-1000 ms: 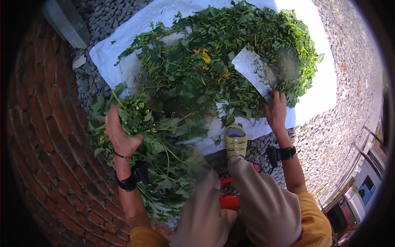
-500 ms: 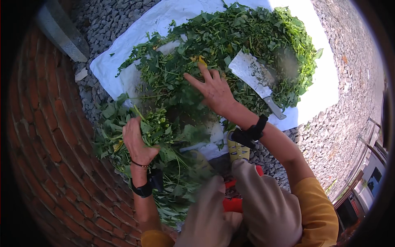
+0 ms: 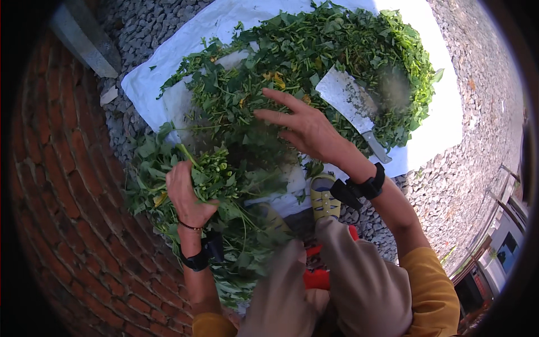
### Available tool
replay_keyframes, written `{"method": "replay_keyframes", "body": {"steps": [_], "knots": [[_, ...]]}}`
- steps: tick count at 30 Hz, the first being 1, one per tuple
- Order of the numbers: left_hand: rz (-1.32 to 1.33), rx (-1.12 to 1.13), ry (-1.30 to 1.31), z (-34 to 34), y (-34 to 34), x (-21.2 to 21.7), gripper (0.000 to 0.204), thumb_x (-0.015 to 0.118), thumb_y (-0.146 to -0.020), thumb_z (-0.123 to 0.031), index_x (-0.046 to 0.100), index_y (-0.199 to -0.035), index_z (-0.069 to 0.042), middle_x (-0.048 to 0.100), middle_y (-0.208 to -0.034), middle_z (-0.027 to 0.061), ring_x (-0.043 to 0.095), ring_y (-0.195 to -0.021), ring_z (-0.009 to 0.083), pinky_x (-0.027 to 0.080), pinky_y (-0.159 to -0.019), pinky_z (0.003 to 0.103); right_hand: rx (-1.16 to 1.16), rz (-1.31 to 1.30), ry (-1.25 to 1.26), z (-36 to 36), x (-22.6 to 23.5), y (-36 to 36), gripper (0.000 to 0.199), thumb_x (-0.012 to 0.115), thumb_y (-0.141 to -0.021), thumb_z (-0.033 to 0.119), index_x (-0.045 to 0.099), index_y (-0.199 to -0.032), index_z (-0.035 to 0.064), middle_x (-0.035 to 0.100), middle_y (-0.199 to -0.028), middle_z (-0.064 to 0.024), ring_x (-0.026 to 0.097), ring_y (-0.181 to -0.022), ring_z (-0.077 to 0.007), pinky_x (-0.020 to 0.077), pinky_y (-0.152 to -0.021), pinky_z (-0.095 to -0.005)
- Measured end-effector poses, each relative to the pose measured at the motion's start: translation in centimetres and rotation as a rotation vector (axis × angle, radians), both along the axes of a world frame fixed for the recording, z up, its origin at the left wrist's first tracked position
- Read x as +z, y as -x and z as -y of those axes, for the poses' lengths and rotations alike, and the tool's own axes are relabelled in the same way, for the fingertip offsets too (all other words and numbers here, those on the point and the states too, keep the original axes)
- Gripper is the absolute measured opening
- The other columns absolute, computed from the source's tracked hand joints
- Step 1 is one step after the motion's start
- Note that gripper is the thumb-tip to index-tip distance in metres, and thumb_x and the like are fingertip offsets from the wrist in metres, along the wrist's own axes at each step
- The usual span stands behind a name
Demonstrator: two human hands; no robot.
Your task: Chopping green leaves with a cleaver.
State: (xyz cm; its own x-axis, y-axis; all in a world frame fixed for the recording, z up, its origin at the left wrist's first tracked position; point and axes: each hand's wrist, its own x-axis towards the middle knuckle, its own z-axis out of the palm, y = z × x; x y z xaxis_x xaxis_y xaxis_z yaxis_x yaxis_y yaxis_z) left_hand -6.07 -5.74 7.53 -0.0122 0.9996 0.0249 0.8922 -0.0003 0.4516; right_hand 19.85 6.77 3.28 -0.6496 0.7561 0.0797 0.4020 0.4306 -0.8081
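My left hand [image 3: 188, 194] is closed round a thick bunch of leafy green stems [image 3: 216, 174], their cut ends pointing away from me. Over the near edge of the chopped greens [image 3: 303, 45] hovers my right hand [image 3: 309, 126], fingers spread and nothing in them. A cleaver [image 3: 345, 98] with a broad, leaf-flecked blade lies on the heap to the right of that hand, its grey handle toward me. Yellow leaf bits [image 3: 274, 78] show just beyond my right fingertips. A blurred smudge hides part of the greens between my hands.
A white sheet [image 3: 443, 118] lies under the greens on grey gravel [image 3: 143, 33]. The brick wall [image 3: 73, 224] rises at left, near a concrete post [image 3: 87, 42]. My yellow shoe [image 3: 324, 199] stands by the sheet's near edge. More uncut leafy stems [image 3: 236, 281] lie beside my left forearm.
My right hand has shifted right and slightly toward me, uncovering more of the yellow leaf bits. The left hand keeps its hold on the stems, and the cleaver stays on the heap.
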Motion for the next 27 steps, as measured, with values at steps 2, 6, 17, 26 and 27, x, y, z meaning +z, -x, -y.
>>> {"method": "replay_keyframes", "body": {"steps": [2, 6, 17, 26, 27], "knots": [[0.028, 0.006, 0.0, 0.0, 0.2, 0.2, 0.073, 0.068, -0.035, -0.01, 0.049, -0.104, 0.003, 0.051, -0.095, 0.0185, 0.048, -0.09, 0.0411, 0.037, -0.079, 0.045, -0.176, 0.042, 0.082, 1.2, -0.7, -3.3, 0.036, 0.062, -0.075, 0.0, 0.058, -0.11, 0.0091, 0.054, -0.112, -0.0125, 0.057, -0.092, -0.0334, 0.0488, -0.077, -0.0391], [0.001, 0.003, 0.014, -0.8, -0.1, 1.1, 0.07, 0.068, -0.038, -0.01, 0.049, -0.104, 0.002, 0.051, -0.095, 0.0176, 0.049, -0.091, 0.0396, 0.037, -0.078, 0.044, -0.534, 0.522, 0.13, 4.1, -1.6, -11.0, 0.014, 0.061, -0.079, 0.003, 0.058, -0.093, 0.0024, 0.053, -0.085, -0.0133, 0.055, -0.073, -0.0354, 0.0452, -0.067, -0.0415], [-0.127, -0.042, 0.13, -6.7, -6.7, -3.7, 0.064, 0.076, -0.048, -0.012, 0.05, -0.106, -0.002, 0.051, -0.092, 0.0113, 0.051, -0.089, 0.0302, 0.036, -0.076, 0.038, -0.677, 0.648, 0.154, 8.2, -5.3, -16.6, 0.037, 0.062, -0.073, 0.007, 0.045, -0.105, 0.0017, 0.054, -0.096, -0.0226, 0.054, -0.089, -0.0416, 0.0432, -0.072, -0.0464], [-0.317, -0.012, 0.249, -6.1, -10.0, -9.0, 0.061, 0.072, -0.054, -0.006, 0.046, -0.11, -0.001, 0.047, -0.098, 0.0135, 0.048, -0.092, 0.0303, 0.035, -0.08, 0.038, -0.667, 0.349, 0.293, 7.9, 0.7, -12.5, 0.023, 0.064, -0.079, 0.019, 0.053, -0.086, 0.0, 0.056, -0.064, -0.0181, 0.056, -0.057, -0.0358, 0.0418, -0.052, -0.0401], [-0.31, -0.002, 0.161, -5.8, -10.1, -8.7, 0.058, 0.068, -0.057, -0.002, 0.046, -0.111, 0.0, 0.047, -0.1, 0.0151, 0.048, -0.091, 0.0306, 0.035, -0.081, 0.038, -0.632, 0.33, 0.295, 7.7, 0.9, -11.8, 0.027, 0.065, -0.081, 0.023, 0.054, -0.088, -0.0006, 0.055, -0.06, -0.0175, 0.056, -0.052, -0.0338, 0.0406, -0.049, -0.0377]]}}
